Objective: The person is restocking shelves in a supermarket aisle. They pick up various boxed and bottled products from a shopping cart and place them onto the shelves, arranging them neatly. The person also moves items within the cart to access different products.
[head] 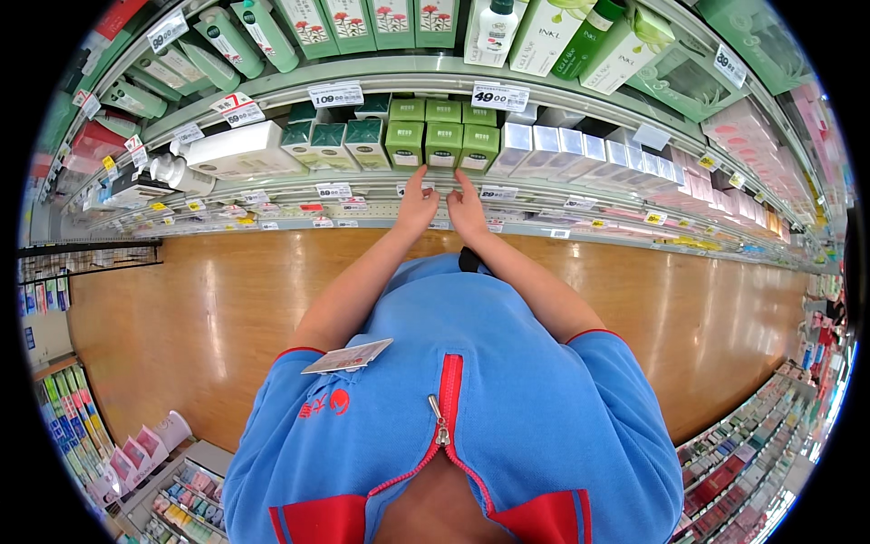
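Observation:
Three light-green cartons stand side by side at the front of a shelf: a left carton point(406, 144), a middle carton point(444, 144) and a right carton point(478, 145). Behind them more cartons of the same kind point(443, 111) are visible. My left hand point(417, 206) has its index finger extended to the lower edge between the left and middle cartons. My right hand point(466, 207) points likewise at the lower edge between the middle and right ones. Both fingertips appear to touch the cartons; neither hand grasps anything. The remaining fingers are partly curled and partly hidden.
Dark-green-topped cartons point(367, 144) flank the group on the left, silvery cartons point(537, 148) on the right. A large white box point(245, 153) lies farther left. Overhead runs an upper shelf edge point(421, 80) with price tags. Wooden flooring point(224, 306) and further display racks lie behind me.

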A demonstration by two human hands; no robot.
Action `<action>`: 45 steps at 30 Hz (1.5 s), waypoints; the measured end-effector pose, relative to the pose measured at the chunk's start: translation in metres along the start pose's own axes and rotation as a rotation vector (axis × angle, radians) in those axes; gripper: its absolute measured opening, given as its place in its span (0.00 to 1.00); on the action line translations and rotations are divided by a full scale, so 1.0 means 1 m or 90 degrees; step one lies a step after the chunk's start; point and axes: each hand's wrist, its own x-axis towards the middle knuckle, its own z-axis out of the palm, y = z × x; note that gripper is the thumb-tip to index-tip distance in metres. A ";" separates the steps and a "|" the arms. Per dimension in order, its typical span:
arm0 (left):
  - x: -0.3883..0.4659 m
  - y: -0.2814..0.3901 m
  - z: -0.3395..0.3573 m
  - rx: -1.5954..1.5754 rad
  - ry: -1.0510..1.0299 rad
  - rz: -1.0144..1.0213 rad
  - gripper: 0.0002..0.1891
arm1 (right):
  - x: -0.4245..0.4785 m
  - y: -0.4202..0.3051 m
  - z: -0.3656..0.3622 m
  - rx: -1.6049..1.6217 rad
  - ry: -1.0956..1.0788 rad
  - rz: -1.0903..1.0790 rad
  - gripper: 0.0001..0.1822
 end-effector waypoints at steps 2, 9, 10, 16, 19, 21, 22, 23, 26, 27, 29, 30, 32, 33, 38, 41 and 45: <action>-0.001 0.001 0.001 0.000 0.004 0.002 0.32 | 0.002 0.005 0.001 0.003 0.005 -0.009 0.29; -0.004 0.012 0.001 0.008 0.008 0.025 0.33 | 0.004 0.005 -0.001 -0.012 0.019 -0.023 0.28; -0.005 0.014 0.001 0.006 0.005 0.023 0.33 | 0.004 0.005 -0.001 -0.016 0.026 -0.035 0.28; -0.007 0.014 0.002 0.014 0.028 0.042 0.33 | 0.005 0.003 0.000 0.007 0.012 -0.033 0.27; -0.009 0.016 0.001 0.017 0.025 0.020 0.32 | 0.006 0.003 0.000 0.014 -0.025 -0.013 0.27; -0.010 0.017 0.003 0.011 0.018 0.005 0.32 | 0.004 0.001 0.002 0.017 -0.011 -0.021 0.26; -0.011 0.017 0.003 0.007 0.014 -0.003 0.31 | 0.003 0.000 0.002 0.018 -0.005 -0.025 0.26; -0.011 0.016 0.004 0.013 -0.002 0.002 0.31 | 0.003 -0.001 0.000 0.007 0.000 -0.012 0.26; -0.011 0.010 0.008 0.023 -0.059 0.014 0.31 | 0.002 -0.001 -0.009 -0.022 0.030 0.016 0.26; -0.012 0.012 0.011 0.023 -0.085 0.016 0.31 | 0.001 0.001 -0.013 -0.029 0.050 0.016 0.25; -0.012 0.015 0.017 0.021 -0.119 0.023 0.32 | -0.001 0.004 -0.018 -0.046 0.101 0.023 0.24; -0.011 0.017 0.021 0.018 -0.128 0.028 0.33 | -0.005 -0.003 -0.021 -0.056 0.132 0.029 0.23; -0.010 0.019 0.028 0.012 -0.135 0.031 0.34 | -0.006 -0.005 -0.026 -0.050 0.163 0.023 0.23; -0.008 0.021 0.031 0.009 -0.135 0.028 0.35 | -0.005 -0.004 -0.028 -0.034 0.163 0.012 0.24; 0.000 0.028 0.041 0.026 -0.119 -0.005 0.38 | -0.006 -0.008 -0.037 -0.022 0.136 0.032 0.25; 0.005 0.018 0.047 0.045 -0.109 -0.011 0.38 | -0.005 -0.004 -0.038 -0.030 0.130 0.032 0.25; 0.005 0.012 0.052 0.032 -0.080 0.028 0.38 | -0.005 -0.003 -0.041 -0.033 0.105 0.019 0.26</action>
